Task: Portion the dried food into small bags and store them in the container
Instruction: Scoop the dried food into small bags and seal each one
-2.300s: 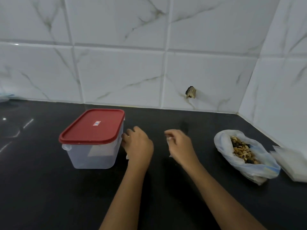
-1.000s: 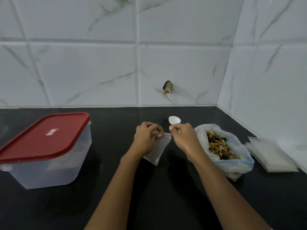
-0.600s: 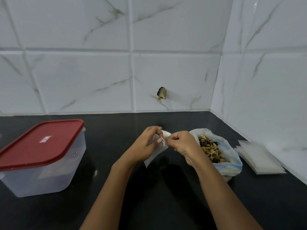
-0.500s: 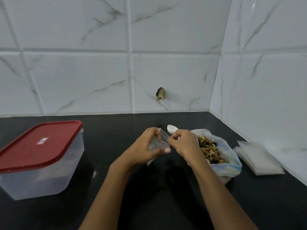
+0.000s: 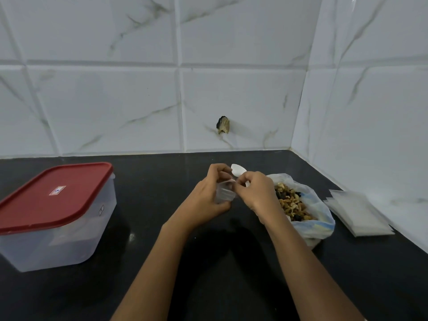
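Two bare hands meet above the middle of the black bench point(image 5: 208, 281), close to the back wall. The left hand point(image 5: 206, 195) has its fingers and thumb curled round a small clear plastic bag point(image 5: 223, 193), holding it upright with the mouth uppermost. The right hand point(image 5: 254, 193) is closed as well: its thumb and forefinger pinch the rim of that bag. A white plastic spoon point(image 5: 238, 170) is tucked in the same grip, its bowl poking up above the knuckles of both hands. Whether the small bag holds anything cannot be told.

Just right of the right wrist, a large crumpled plastic bag point(image 5: 320, 218) lies open on the bench. The dried food point(image 5: 289, 202), a mix of pale and dark pieces, is heaped inside it. Further right, near the corner where the walls meet, lies a stack of flat clear bags point(image 5: 359, 212), apart from the large bag.

Well to the left of the hands stands a clear plastic container point(image 5: 58, 242), rectangular with rounded corners. A red lid point(image 5: 34, 205) with a small label sits closed on top of it.

Behind everything rises a white marble-patterned tiled wall point(image 5: 115, 100), with a dark chipped hole point(image 5: 223, 125) in one tile above the hands.
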### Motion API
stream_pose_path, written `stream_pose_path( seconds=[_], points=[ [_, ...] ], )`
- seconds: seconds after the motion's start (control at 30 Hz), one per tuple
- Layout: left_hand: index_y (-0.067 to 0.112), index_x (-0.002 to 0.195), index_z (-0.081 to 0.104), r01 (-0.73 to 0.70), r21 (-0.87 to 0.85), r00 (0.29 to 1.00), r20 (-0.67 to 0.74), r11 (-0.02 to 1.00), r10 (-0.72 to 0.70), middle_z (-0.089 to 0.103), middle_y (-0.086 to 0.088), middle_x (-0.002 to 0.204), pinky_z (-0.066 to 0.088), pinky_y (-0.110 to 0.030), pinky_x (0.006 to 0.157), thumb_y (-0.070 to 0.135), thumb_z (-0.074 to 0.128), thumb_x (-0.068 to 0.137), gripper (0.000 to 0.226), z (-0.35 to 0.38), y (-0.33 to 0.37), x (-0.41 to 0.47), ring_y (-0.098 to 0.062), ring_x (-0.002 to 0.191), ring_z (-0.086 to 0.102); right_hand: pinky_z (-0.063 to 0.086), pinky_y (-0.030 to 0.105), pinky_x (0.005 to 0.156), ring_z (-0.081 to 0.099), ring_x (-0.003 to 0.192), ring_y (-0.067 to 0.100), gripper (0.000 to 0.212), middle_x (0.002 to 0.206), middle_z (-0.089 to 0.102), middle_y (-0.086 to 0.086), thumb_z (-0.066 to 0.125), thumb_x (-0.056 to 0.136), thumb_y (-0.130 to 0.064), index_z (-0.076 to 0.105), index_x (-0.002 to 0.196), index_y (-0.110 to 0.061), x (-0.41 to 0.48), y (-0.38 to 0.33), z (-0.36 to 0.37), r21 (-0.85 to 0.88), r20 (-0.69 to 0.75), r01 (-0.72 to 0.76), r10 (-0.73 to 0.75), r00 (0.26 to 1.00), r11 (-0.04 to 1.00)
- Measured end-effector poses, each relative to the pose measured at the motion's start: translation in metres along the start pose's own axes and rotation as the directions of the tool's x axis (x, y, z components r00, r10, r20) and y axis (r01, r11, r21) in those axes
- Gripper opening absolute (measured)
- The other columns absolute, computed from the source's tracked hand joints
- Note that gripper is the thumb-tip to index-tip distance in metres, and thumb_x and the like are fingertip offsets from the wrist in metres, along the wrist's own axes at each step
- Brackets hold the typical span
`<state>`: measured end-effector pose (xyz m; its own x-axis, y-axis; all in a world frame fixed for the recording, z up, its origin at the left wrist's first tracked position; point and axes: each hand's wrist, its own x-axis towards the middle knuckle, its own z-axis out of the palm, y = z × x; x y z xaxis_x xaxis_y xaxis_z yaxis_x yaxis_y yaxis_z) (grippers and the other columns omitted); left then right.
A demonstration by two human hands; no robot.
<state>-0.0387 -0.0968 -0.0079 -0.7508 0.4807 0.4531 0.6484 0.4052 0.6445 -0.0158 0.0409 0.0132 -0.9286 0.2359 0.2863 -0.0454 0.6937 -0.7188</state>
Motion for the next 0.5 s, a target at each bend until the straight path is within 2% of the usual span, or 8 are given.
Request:
stream_pose_path(
  seconds=[0.1,0.17,0.23,0.3,0.33,0.4,0.43,0.5],
  points=[
    [0.030,0.125,0.031,0.040,0.041,0.999,-0.028,0.998,-0.039,0.049,0.010,0.120,0.042,-0.009,0.088,0.009,0.067,0.078,0.063,0.000,-0.005,0.002,-0.005,0.113,0.051,0.038,0.017,0.068,0.055,0.086,0.012,0.014,0.107,0.059,0.005,0.060,0.088,-0.021,0.068,0.091,-0.010,0.002,0.002,0.001,0.048,-0.090,0.024,-0.020,0.996,0.999],
    [0.026,0.129,0.034,0.082,0.108,0.996,-0.047,0.991,-0.078,0.052,0.005,0.126,0.043,-0.023,0.098,0.016,0.070,0.078,0.063,0.001,-0.009,0.002,-0.011,0.116,0.050,0.043,0.015,0.072,0.059,0.088,0.014,0.011,0.110,0.051,0.005,0.059,0.089,-0.019,0.066,0.092,-0.011,0.002,0.000,0.000,0.110,-0.139,0.092,-0.076,0.987,0.990],
    [0.024,0.130,0.036,0.100,0.147,0.994,-0.065,0.984,-0.092,0.053,0.005,0.127,0.043,-0.037,0.101,0.020,0.072,0.077,0.065,0.002,-0.012,0.001,-0.014,0.115,0.051,0.042,0.005,0.075,0.058,0.089,0.009,0.014,0.109,0.047,0.002,0.062,0.087,-0.022,0.065,0.097,-0.012,0.000,-0.005,0.000,0.152,-0.087,0.159,-0.147,0.985,0.975],
    [0.021,0.131,0.037,0.092,0.149,0.993,-0.085,0.985,-0.080,0.053,0.004,0.127,0.041,-0.041,0.100,0.021,0.073,0.076,0.066,0.003,-0.013,0.001,-0.016,0.115,0.049,0.036,-0.005,0.065,0.047,0.081,-0.004,0.026,0.106,0.039,-0.003,0.067,0.084,-0.026,0.063,0.106,-0.013,-0.004,-0.009,0.004,0.155,0.023,0.161,-0.167,0.986,0.975],
    [0.019,0.133,0.036,0.096,0.144,0.993,-0.088,0.985,-0.084,0.053,0.003,0.129,0.040,-0.040,0.101,0.020,0.073,0.076,0.068,0.004,-0.012,0.002,-0.017,0.117,0.048,0.035,-0.004,0.062,0.044,0.081,-0.004,0.031,0.106,0.036,-0.005,0.069,0.082,-0.025,0.062,0.109,-0.013,-0.006,-0.010,0.006,0.136,0.064,0.154,-0.164,0.984,0.979],
    [0.018,0.135,0.035,0.113,0.124,0.991,-0.084,0.986,-0.104,0.050,0.000,0.132,0.038,-0.036,0.103,0.019,0.073,0.076,0.071,0.004,-0.011,0.003,-0.017,0.120,0.044,0.036,0.004,0.070,0.041,0.093,0.002,0.035,0.108,0.035,-0.005,0.071,0.080,-0.022,0.060,0.112,-0.015,-0.007,-0.008,0.009,0.109,0.098,0.135,-0.146,0.984,0.985],
    [0.017,0.136,0.034,0.127,0.109,0.989,-0.084,0.986,-0.118,0.049,0.000,0.132,0.038,-0.031,0.101,0.019,0.074,0.075,0.073,0.004,-0.011,0.004,-0.016,0.120,0.044,0.040,0.012,0.076,0.041,0.097,0.004,0.034,0.108,0.036,-0.004,0.071,0.079,-0.019,0.061,0.111,-0.016,-0.007,-0.008,0.009,0.139,0.097,0.127,-0.141,0.985,0.982],
    [0.016,0.135,0.037,0.158,0.042,0.984,-0.088,0.987,-0.153,0.051,0.001,0.127,0.039,-0.013,0.089,0.020,0.076,0.074,0.073,0.003,-0.009,0.003,-0.011,0.113,0.047,0.051,0.023,0.075,0.046,0.097,0.007,0.026,0.109,0.041,-0.002,0.069,0.081,-0.012,0.062,0.104,-0.019,-0.007,-0.008,0.010,0.270,0.091,0.094,-0.123,0.988,0.958]
  ],
)
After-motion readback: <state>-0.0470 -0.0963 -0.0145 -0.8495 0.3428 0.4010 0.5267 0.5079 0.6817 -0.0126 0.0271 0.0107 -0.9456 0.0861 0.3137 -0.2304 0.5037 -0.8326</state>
